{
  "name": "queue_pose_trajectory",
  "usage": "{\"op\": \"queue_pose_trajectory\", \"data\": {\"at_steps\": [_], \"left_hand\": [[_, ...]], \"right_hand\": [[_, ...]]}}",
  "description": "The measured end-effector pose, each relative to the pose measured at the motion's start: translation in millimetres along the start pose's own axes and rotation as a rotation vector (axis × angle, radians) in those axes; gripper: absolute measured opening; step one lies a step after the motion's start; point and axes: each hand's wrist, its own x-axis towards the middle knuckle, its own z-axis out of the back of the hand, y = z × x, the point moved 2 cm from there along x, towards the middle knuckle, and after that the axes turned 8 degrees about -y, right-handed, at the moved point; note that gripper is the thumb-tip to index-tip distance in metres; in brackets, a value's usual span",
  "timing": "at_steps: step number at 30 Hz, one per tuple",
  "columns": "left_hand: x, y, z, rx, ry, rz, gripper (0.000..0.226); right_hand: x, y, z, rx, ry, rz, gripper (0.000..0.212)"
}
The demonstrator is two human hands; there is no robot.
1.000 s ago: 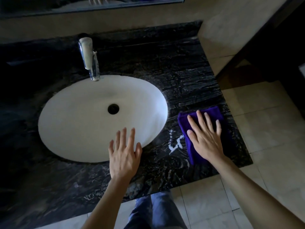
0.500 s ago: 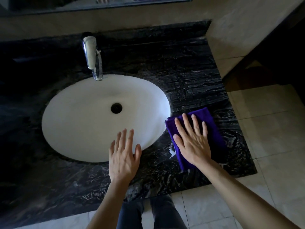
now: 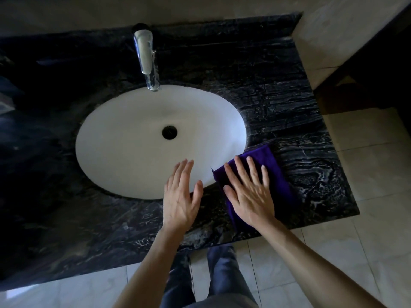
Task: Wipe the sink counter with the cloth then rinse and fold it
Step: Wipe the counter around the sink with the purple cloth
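Cloth (image 3: 270, 162), purple and folded flat, lies on the dark counter (image 3: 295, 121) at the near right of the basin (image 3: 133, 141), its left corner just reaching the basin's rim. The right hand (image 3: 248, 195) presses on it with the palm down and the fingers spread; nothing is pinched or gripped, it is only held flat by pressure. The left hand (image 3: 181, 196) is open too, fingers straight, over the near rim of the basin and touching no cloth.

Compared with a second ago, the cloth has slid left along the counter, from near the right edge to the basin's rim, and the white smear that lay between cloth and basin is now under it or gone. The left hand has barely moved.

That reads as a wiping stroke toward the basin, so the wiping step is under way and the right near corner is likely done. The far strip by the tap (image 3: 145, 56) and the whole left side still look untouched, though the left is too dark to judge. Rinsing and folding are yet to come.
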Motion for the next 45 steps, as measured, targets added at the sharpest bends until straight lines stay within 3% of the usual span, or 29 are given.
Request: {"op": "queue_pose_trajectory", "data": {"at_steps": [12, 18, 23, 27, 36, 41, 45], "left_hand": [[-38.0, 111.6, 90.6, 0.206, -0.192, 0.161, 0.052], [-39.8, 111.6, 87.9, 0.338, -0.099, 0.117, 0.055], [-40.3, 110.3, 84.0, 0.474, -0.034, 0.067, 0.059], [-40.7, 113.3, 84.3, 0.510, -0.038, 0.071, 0.061], [-41.5, 109.6, 84.1, 0.505, -0.045, 0.095, 0.062], [-40.7, 109.4, 82.2, 0.501, -0.054, 0.095, 0.060], [-41.6, 108.6, 82.3, 0.499, -0.064, 0.101, 0.059]], "right_hand": [[-32.5, 126.8, -3.4, 0.013, 0.007, -0.071, 0.070], [-38.6, 200.9, -8.7, 0.090, 0.036, 0.017, 0.072], [-39.5, 180.1, -11.7, 0.139, -0.020, 0.047, 0.070], [-36.6, 118.6, -10.8, 0.086, -0.041, -0.002, 0.064], [-9.4, -60.9, 4.5, -0.038, -0.005, -0.437, 0.062], [-2.8, -58.0, 2.7, -0.033, 0.023, -0.541, 0.066], [-16.8, 5.2, 0.2, -0.043, 0.019, -0.468, 0.065]]}}
